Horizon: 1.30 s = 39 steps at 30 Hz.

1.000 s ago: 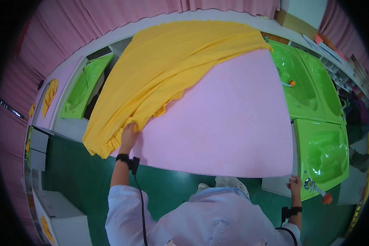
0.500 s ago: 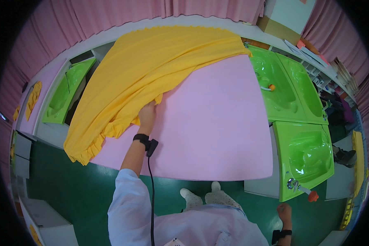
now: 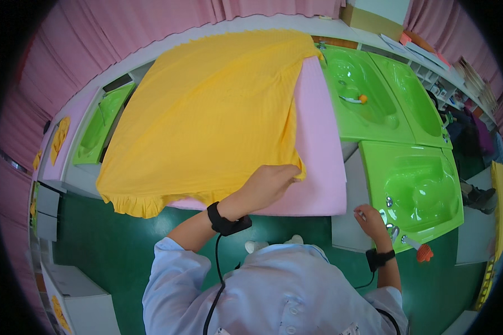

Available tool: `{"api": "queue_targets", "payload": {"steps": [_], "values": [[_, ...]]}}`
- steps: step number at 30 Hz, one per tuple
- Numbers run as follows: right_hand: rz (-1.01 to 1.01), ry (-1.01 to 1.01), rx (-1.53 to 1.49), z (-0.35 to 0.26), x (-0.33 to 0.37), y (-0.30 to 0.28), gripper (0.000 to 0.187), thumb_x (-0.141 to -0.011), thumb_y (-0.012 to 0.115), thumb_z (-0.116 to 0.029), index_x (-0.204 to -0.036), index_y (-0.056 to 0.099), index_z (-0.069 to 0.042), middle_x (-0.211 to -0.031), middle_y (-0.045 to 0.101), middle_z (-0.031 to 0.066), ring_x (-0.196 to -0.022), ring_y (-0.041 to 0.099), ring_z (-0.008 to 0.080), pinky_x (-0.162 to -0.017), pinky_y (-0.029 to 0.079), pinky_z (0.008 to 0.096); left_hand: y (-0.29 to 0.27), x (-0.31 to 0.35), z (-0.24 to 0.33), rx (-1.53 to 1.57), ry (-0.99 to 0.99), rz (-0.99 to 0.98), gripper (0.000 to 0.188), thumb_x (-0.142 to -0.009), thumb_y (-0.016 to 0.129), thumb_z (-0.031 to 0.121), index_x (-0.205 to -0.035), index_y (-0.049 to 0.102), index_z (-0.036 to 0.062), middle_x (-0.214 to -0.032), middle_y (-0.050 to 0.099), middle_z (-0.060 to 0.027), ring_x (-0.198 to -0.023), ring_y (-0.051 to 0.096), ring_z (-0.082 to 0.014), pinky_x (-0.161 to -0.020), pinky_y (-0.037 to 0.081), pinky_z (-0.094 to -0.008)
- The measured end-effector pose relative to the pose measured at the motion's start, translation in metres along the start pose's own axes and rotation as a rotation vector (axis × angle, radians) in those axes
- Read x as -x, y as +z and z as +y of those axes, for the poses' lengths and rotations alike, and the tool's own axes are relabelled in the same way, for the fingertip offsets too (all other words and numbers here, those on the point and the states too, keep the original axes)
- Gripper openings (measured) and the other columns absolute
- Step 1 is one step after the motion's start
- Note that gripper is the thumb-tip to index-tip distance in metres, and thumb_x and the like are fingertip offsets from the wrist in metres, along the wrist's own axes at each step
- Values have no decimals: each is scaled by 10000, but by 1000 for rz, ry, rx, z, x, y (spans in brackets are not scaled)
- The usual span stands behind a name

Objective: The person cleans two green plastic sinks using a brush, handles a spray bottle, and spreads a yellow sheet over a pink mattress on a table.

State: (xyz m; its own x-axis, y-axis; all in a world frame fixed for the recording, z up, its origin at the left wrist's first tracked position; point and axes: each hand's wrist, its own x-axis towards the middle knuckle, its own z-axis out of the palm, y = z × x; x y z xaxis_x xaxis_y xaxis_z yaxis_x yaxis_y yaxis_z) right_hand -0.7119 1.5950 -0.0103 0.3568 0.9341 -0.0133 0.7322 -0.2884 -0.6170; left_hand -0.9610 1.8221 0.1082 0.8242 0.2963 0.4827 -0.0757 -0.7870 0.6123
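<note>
One left hand (image 3: pixel 268 184) grip clamped on yellow cloth (image 3: pixel 207 117) corner; right hand (image 3: pixel 371 218) loose-fingered at green basin (image 3: pixel 419 192) edge.

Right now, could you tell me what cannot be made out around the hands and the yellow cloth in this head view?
- The left hand: its fingertips lie on the yellow cloth at its corner, so whether they pinch or press it is hidden.
- The pink pad: mostly hidden under the cloth.
- The right hand: at the green basin edge; whether it holds anything is too small to tell.
- The person's legs: hidden by the torso.
</note>
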Motion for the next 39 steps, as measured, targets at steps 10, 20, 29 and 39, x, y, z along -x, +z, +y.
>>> {"api": "queue_targets", "payload": {"steps": [10, 20, 29, 39], "values": [[-209, -310, -142, -5, -48, 37, 253, -814, 563, -138, -1034, 546, -14, -867, 602, 160, -797, 598, 299, -713, 482, 354, 66, 52, 17, -93, -44, -537, 164, -749, 585, 79, -913, 569, 78, -758, 589, -86, -741, 587, -274, -617, 470, -349], [-441, 311, -479, -50, -109, 78, 384, -862, 560, -229, -1143, 494, 23, -843, 611, 78, -811, 588, 167, -726, 475, 296, 118, 92, -49, -545, -334, -109, 624, -640, 728, 335, -1150, 469, 85, -938, 551, -122, -861, 556, -290, -721, 433, -373], [-590, 374, -1627, -100, -82, 79, 496, -916, 408, -370, -1274, 382, -28, -1279, 446, 130, -1133, 462, 254, -970, 354, 371, 129, 81, -58, -198, -286, 230, 228, -692, 662, 145, -876, 588, 31, -745, 570, -133, -702, 563, -308, -596, 451, -368], [-400, 539, -1751, -38, -152, 97, 462, -938, 343, -337, -1276, 387, -24, -1275, 453, 149, -1161, 452, 274, -987, 355, 415, 111, 62, -1, 20, -215, 154, 108, -688, 652, 93, -746, 618, 8, -738, 571, -91, -724, 560, -267, -632, 456, -341]]}}
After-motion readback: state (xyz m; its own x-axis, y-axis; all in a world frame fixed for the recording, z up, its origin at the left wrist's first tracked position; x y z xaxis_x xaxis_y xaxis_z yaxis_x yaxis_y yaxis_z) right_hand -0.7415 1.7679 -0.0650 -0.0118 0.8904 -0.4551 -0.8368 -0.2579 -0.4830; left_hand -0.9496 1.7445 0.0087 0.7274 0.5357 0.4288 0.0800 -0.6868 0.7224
